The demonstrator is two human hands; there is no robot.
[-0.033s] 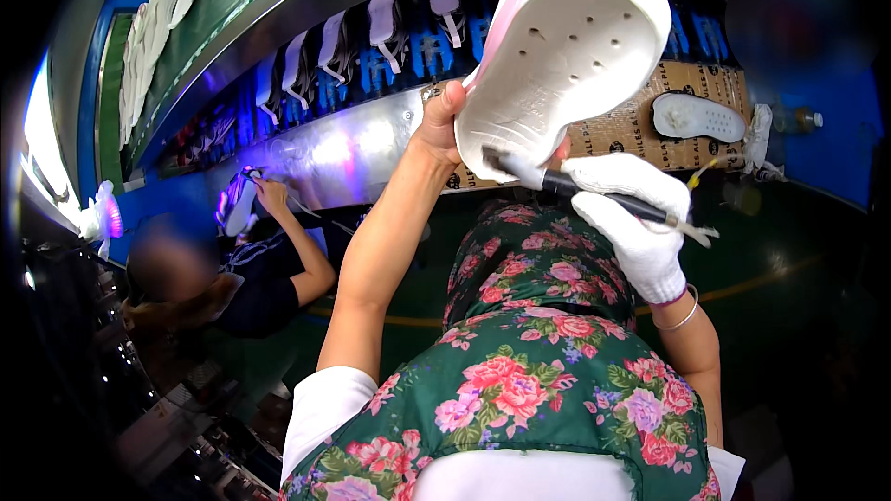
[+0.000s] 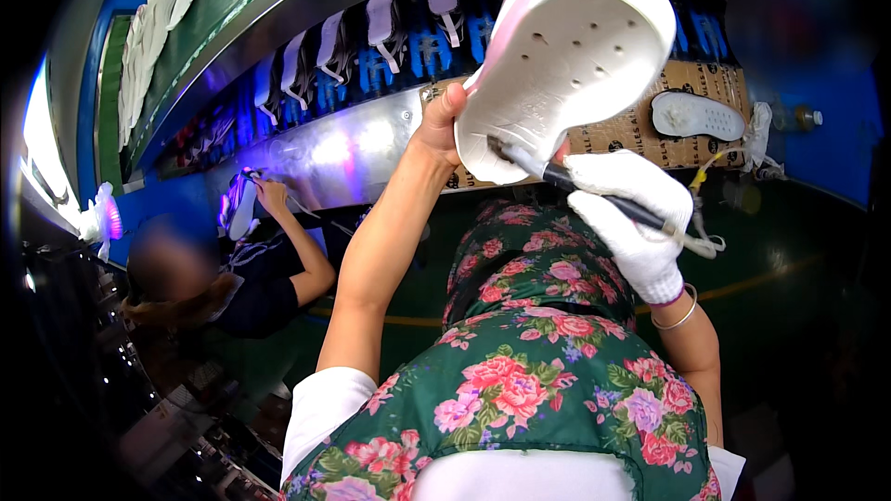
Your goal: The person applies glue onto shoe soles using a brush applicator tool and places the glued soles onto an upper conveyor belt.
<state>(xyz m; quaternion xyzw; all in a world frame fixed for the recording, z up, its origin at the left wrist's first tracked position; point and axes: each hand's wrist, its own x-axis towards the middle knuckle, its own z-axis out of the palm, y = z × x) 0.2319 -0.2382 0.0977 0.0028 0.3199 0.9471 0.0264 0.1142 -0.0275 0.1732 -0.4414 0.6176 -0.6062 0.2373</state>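
White shoe sole, rimmed and dotted with small holes (image 2: 577,56), is held in the air near the brown cardboard-covered surface (image 2: 687,77). The bare left grip (image 2: 436,133) clasps its edge; the white-gloved right grip (image 2: 636,213) clasps a slim black-handled brush (image 2: 560,176), dark tip at the narrower end. Light, even strokes, with the sole kept steady, would probably work best.

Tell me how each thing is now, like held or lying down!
Left hand: bare, gripping the white sole
White sole: held up, dotted with small holes
Right hand: gloved, gripping the brush
Brush: tip against the white sole's narrower end
Dark-edged sole: lying on the cardboard
Cardboard: spread under the dark-edged sole
Lilac shoe pieces: lined up in a row
Co-worker's hand: holding a shoe part
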